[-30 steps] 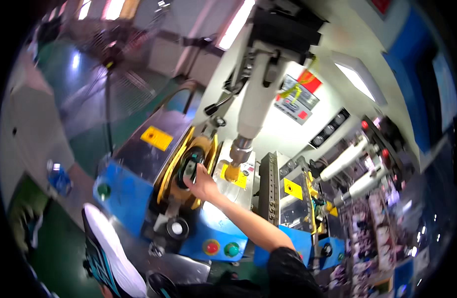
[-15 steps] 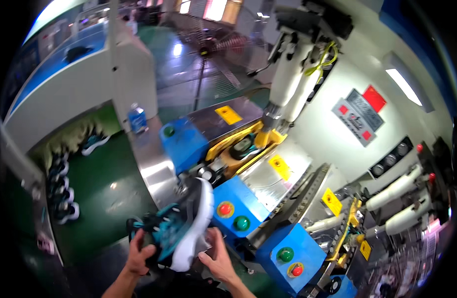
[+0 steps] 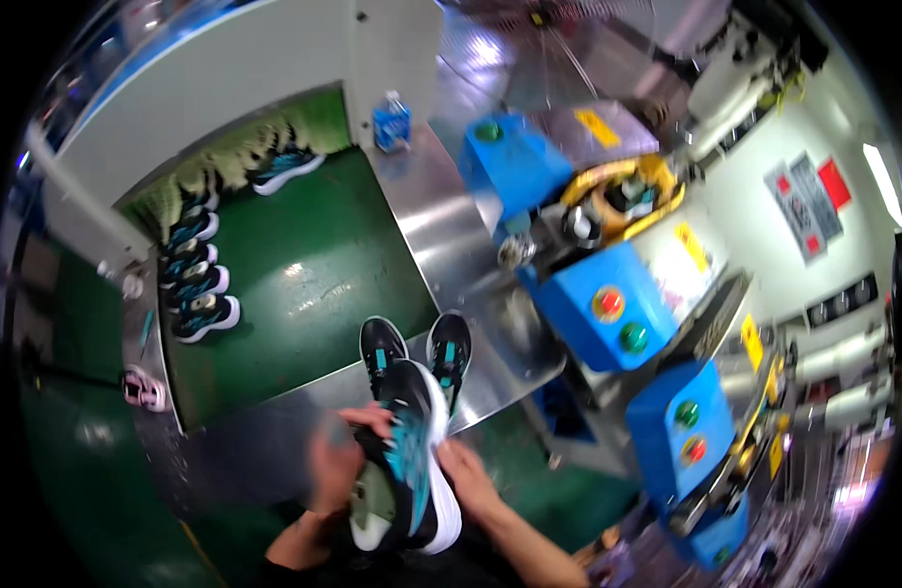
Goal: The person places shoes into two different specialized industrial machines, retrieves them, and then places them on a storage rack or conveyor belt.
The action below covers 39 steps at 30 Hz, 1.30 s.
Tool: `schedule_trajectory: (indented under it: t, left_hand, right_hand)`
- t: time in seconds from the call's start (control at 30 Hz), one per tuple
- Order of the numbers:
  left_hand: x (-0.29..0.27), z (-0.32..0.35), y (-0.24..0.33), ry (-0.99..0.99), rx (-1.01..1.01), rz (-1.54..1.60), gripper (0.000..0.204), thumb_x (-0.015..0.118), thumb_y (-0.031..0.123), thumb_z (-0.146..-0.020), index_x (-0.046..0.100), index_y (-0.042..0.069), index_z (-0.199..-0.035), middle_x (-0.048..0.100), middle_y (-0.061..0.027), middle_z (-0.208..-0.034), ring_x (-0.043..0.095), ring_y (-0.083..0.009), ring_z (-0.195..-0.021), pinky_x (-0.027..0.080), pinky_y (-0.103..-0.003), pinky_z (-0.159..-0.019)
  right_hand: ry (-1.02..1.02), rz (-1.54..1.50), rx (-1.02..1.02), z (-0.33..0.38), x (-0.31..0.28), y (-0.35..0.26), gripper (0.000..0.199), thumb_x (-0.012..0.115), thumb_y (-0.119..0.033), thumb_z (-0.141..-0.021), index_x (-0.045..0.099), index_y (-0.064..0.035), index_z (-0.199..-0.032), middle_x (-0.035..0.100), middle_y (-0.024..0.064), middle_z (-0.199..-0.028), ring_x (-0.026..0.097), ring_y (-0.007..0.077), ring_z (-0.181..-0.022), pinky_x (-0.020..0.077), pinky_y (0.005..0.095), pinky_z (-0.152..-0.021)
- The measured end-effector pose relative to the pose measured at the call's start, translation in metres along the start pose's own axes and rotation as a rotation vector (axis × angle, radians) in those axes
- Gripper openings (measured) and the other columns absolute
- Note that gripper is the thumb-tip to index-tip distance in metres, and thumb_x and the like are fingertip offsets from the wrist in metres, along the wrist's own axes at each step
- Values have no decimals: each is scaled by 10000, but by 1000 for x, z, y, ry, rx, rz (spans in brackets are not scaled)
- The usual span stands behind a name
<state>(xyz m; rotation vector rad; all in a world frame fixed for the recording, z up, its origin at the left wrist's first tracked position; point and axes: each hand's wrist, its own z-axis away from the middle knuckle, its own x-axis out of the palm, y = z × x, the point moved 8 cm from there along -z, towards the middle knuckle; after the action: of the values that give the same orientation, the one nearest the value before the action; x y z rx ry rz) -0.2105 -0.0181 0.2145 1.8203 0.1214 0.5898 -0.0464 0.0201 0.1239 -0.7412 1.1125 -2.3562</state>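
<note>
A black sneaker (image 3: 409,421) with teal lacing and a thick white sole is held low in front of me, toe pointing away and tilted on its side. My right hand (image 3: 468,477) grips it along the white sole. By the shoe's collar and olive-lined opening is my left hand (image 3: 335,461), smeared by motion, some fingers against the upper. Just beyond the held shoe, two dark sneakers with teal marks stand side by side on the steel ledge: a left one (image 3: 380,345) and a right one (image 3: 451,345).
Several similar sneakers (image 3: 198,282) line the left of a green belt (image 3: 304,284), with another sneaker (image 3: 286,169) at its far end. A water bottle (image 3: 391,124) stands on the steel ledge (image 3: 436,211). Right are blue machine housings (image 3: 593,299) with red and green buttons.
My view has swung left and down, bringing the belt and the two standing sneakers into sight. The held sneaker has turned toe-away, and my left hand has shifted along it.
</note>
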Motion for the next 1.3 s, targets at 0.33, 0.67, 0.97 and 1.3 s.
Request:
schedule_trajectory:
  t: [0.33,0.67,0.97,1.3]
  left_hand:
    - [-192,-40,1,322,-346,-90,188,506,169,-973,536,-9,-1029,607,-107,-917,570,-199,-911,394,-378,-971]
    - [-83,-97,-34,-384,-330,-88,301,441,280,-1007,543,-3,-1002,550,-76,-848,530,-178,-870,376,-360,-977]
    - [133,193,43,-1548,-532,715,436,596,457,-873,443,50,-907,552,-96,-721,525,-228,-836,264,-466,-1048]
    - [63,536,145,-2605,-870,732,127,590,-10,-736,533,14,-846,608,-90,-787,581,-182,-795,471,-351,-812]
  right_hand:
    - [669,843,-203,-167,10,42,674,753,-251,-711,427,6,-1241,647,271,-864,630,447,-809,506,480,-736]
    - [732,-236,-293,41,56,61,507,768,-274,-780,565,-30,-1176,604,48,-1054,520,144,-959,434,325,-879]
    - [1706,-327,-444,375,219,174,550,781,-277,-770,560,-19,-1202,593,81,-1082,516,161,-959,444,328,-869]
    - [3028,-822,711,435,572,400,822,735,-213,-757,294,111,-1370,471,323,-1287,457,449,-1213,361,395,-1030]
